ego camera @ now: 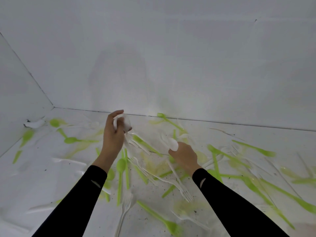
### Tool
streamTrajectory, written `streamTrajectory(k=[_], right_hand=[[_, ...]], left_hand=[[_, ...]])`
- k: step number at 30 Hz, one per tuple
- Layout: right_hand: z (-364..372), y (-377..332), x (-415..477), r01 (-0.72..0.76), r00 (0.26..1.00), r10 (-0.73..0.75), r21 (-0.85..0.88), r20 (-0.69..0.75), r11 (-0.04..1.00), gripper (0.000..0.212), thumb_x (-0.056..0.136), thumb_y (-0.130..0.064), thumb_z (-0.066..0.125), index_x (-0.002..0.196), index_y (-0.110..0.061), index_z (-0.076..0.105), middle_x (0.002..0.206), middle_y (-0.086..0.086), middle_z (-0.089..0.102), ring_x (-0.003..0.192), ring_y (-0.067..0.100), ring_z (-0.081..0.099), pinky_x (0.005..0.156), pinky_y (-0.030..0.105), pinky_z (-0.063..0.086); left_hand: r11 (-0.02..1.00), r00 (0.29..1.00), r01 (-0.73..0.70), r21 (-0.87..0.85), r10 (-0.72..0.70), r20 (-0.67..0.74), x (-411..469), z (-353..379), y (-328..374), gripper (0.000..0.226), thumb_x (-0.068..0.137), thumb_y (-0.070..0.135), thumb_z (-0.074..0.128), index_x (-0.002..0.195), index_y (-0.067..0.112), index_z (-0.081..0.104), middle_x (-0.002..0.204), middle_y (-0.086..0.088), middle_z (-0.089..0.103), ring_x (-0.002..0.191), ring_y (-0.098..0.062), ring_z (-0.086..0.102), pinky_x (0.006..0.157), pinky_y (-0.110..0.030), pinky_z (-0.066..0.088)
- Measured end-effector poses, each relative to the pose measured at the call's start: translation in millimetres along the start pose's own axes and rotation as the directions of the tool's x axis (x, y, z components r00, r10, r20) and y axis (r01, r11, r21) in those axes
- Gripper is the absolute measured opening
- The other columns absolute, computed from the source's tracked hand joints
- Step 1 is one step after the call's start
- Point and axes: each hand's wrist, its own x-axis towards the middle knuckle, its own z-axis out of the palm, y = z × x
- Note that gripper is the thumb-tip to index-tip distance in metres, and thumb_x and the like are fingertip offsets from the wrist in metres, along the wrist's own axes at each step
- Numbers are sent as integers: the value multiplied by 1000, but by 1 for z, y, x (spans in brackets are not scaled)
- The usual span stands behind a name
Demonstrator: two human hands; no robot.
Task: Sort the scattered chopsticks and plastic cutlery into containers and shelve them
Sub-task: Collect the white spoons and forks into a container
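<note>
From the head view, the left hand (pixel 113 135) is raised above the surface (pixel 51 168) with its fingers curled round a bundle of white cutlery (pixel 125 125), rounded ends up by the fingertips and handles hanging down past the palm; the right hand (pixel 184 157) sits low, just above the scatter, clenched on a single white spoon (pixel 173 144) whose bowl sticks out beyond the knuckles; green and white pieces lie all over the surface, crossing one another, among them a green spoon (pixel 121 165) between the forearms, a white fork (pixel 179 183) below the right wrist and a green fork (pixel 169 121) against the back wall (pixel 171 65); no container or shelf shows here, and I cannot pick out any chopsticks with certainty; the step in hand looks like gathering the white spoons by kind, so the sound course is probably to pass the single spoon across to the bundle with its bowl lying the same way as the others, so they nest and the left hand need not loosen much; white on white is hard to read, so it seems wise to check each piece for tines before adding it, and to lift overlapped pieces from the top lest a handle flick its neighbours away.
</note>
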Motion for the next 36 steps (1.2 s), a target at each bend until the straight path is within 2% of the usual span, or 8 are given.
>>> streamTrajectory(k=[3,8,15,18,25,29,33,36], right_hand=[[-17,7,-8,-4,1000,7,186,-15,982,14,89,-32,63,83,-24,54,76,-6,56,75,19,57,61,29,41],[-32,0,-43,151,986,-123,294,-111,944,22,85,-32,69,72,-32,52,67,-9,58,65,14,55,58,29,43],[-32,8,-77,367,865,-442,-303,-236,879,28,81,-49,44,80,-21,49,60,-7,48,53,19,52,44,28,27],[-29,21,-88,466,763,-583,-388,-280,795,17,71,-35,62,72,-20,54,54,-4,49,43,16,52,38,19,23],[-49,21,-87,301,946,-282,115,-158,947,23,92,-33,53,110,-18,54,64,-6,54,66,24,59,56,32,40],[-46,14,-59,226,970,-221,46,-102,973,27,94,-20,57,117,-12,46,75,0,55,68,25,57,55,32,40],[-28,-10,-33,237,972,-235,-128,28,963,34,97,-25,52,128,-15,44,95,4,60,80,26,56,62,30,35],[-9,-28,-16,255,966,-243,-195,83,947,18,97,-27,48,111,-19,54,92,1,61,83,26,59,62,30,37]], left_hand=[[946,974,203,-252,-222,-48,0,-4,5,9,101,29,53,98,21,56,82,-1,51,62,-13,48,57,-22,48],[844,886,462,-271,-450,111,-26,12,-11,33,80,40,71,87,12,54,72,-1,53,62,-15,53,50,-20,46],[675,759,648,-352,-536,369,-62,59,-2,46,77,37,72,104,6,51,96,-15,64,75,-21,71,65,-29,58],[601,743,668,-438,-563,361,-75,78,3,26,93,16,64,110,7,48,96,-15,61,75,-25,69,61,-35,60],[597,709,697,-397,-655,260,-81,80,4,13,104,15,43,110,7,52,103,-12,57,72,-22,54,49,-24,50],[647,737,671,-362,-634,235,-86,60,1,10,96,6,58,103,8,52,85,-7,51,53,-10,45,42,-18,39],[649,767,616,-447,-623,153,-89,31,5,7,98,6,55,106,5,56,84,-8,63,62,-12,65,56,-19,55],[676,781,593,-438,-616,106,-91,5,8,10,101,13,52,105,7,58,83,-6,61,61,-12,63,54,-19,53]])
